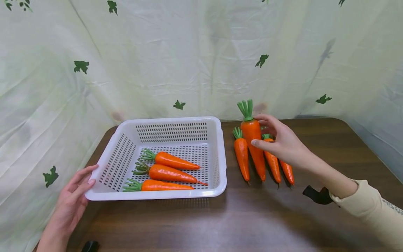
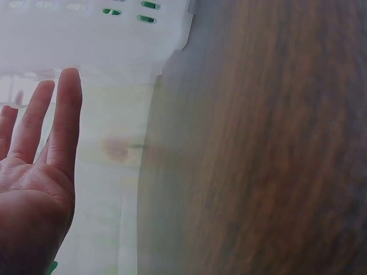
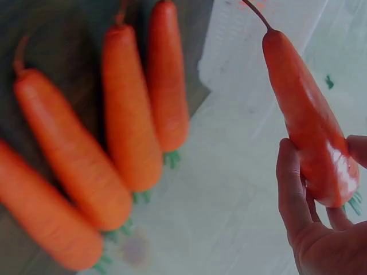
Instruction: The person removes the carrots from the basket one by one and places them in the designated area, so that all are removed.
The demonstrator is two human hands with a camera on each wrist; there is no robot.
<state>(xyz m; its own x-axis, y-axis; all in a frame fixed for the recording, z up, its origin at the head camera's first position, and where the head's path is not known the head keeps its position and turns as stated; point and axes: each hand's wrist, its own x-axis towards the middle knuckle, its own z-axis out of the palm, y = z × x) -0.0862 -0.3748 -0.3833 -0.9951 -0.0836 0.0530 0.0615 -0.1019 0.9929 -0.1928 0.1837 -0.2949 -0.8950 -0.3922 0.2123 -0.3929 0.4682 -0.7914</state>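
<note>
My right hand (image 1: 280, 140) holds an orange carrot (image 1: 254, 150) with a short green top, thumb on one side and fingers on the other. In the right wrist view this carrot (image 3: 307, 120) is raised, its thin root tip pointing up and its green top near my palm. Several more carrots (image 1: 241, 157) lie side by side on the table under and beside it, one partly hidden. My left hand (image 1: 73, 196) is at the near left corner of a white perforated basket (image 1: 220, 168), its fingers (image 2: 64, 114) straight at the basket's side. Three carrots (image 1: 171, 173) lie in the basket.
The dark wooden table (image 1: 176, 224) has a pale curtain (image 1: 201, 70) with green leaf shapes behind and beside it. A black object (image 1: 90, 246) shows at the bottom edge near my left wrist, and a dark strap-like piece (image 1: 317, 195) hangs under my right wrist.
</note>
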